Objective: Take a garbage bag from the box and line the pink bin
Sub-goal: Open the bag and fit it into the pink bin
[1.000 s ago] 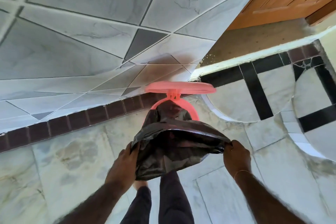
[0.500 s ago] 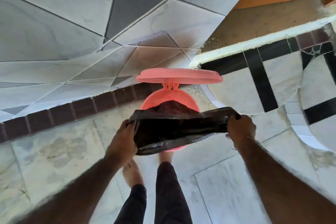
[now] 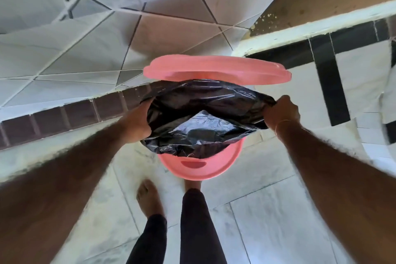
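Observation:
A black garbage bag [image 3: 203, 113] is stretched open over the mouth of the pink bin [image 3: 201, 167], which stands on the floor straight ahead with its pink lid [image 3: 216, 69] raised behind it. My left hand [image 3: 137, 122] grips the bag's left edge and my right hand [image 3: 280, 111] grips its right edge. The bag's opening sags into the bin. Only the bin's near rim shows below the bag; the rest of the bin is hidden.
A tiled wall [image 3: 85, 38] with a dark brown skirting strip [image 3: 64, 113] rises just behind the bin. To the right stands a tiled counter ledge [image 3: 321, 28] with black bands. My bare feet [image 3: 147, 197] stand on the marble floor right in front of the bin.
Both hands have carried the bag forward and down over the bin and pulled its mouth wider. The view has moved closer to the bin.

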Motion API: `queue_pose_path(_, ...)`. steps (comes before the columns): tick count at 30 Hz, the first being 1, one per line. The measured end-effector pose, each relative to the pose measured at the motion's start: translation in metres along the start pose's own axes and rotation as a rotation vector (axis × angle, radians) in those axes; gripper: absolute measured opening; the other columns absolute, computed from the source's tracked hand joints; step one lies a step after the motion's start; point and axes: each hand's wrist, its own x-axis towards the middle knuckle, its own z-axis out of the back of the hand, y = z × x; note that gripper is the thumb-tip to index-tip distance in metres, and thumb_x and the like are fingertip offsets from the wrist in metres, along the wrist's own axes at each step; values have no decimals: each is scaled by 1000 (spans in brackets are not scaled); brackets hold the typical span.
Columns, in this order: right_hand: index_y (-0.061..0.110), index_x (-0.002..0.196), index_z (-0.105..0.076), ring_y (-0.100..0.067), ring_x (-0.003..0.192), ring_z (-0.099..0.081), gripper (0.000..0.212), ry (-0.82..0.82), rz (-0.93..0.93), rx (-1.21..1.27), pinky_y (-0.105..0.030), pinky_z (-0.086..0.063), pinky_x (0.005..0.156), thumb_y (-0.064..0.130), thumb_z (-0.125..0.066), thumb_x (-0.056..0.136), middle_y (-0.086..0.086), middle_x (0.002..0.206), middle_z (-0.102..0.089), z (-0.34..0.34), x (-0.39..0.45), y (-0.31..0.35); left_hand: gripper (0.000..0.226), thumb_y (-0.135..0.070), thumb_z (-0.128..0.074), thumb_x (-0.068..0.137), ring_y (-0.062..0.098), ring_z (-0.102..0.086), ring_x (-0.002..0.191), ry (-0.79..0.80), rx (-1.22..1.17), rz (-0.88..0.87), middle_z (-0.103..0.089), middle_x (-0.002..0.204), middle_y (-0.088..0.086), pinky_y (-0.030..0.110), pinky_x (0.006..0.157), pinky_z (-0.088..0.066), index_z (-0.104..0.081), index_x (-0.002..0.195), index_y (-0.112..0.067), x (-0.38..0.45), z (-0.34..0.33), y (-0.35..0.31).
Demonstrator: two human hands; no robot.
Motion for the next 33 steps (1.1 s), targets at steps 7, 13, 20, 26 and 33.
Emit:
queue_pose_path(7, 9, 120, -48, -44, 104, -51, 46, -330, 329, 36, -48, -40, 89, 7, -61, 76, -22, 114, -54, -33, -20, -25, 91, -3, -57, 70, 42, -59, 101, 91, 164, -1, -46, 120, 16, 49, 83, -53, -20, 149, -28, -17, -23, 4)
queue_pose_path(13, 12, 122, -54, -35, 114, -51, 40, -58, 857, -145, -43, -45, 95, 13, -61, 83, -13, 125, -54, -75, -54, 9, 99, -8, -78, 60, 38, -48, 113, -184, 532, -148, -36, 140, 11, 53, 82, -50, -31, 144, -31, -28, -36, 3)
queue_pose_path(20, 28, 152, -14, -32, 147, -17, 111, 255, 563, -105, -47, -28, 116, 34, -84, 66, -10, 161, -14, -84, -31, 11, 68, -10, -73, 66, 42, -43, 127, -220, 895, -429, -37, 151, 19, 53, 89, -41, -55, 132, -9, -73, -59, 26)
queue_pose_path(26, 35, 152, -2, -31, 149, -10, 120, 240, 596, -142, -47, -24, 119, 27, -86, 67, -8, 163, -4, -91, -36, 4, 49, -4, -37, 78, 25, -58, 76, -209, 719, -765, -55, 112, 7, 35, 63, -56, -64, 118, -4, -87, -77, -7)
queue_pose_path(33, 30, 152, -11, -31, 143, -29, 110, 235, 535, 17, -47, -33, 114, 26, -83, 69, -8, 158, -22, -96, -35, -11, 42, 0, -48, 78, 38, -61, 86, -175, 298, 137, -53, 101, 11, 47, 68, -52, -53, 118, -13, -59, -56, 2)
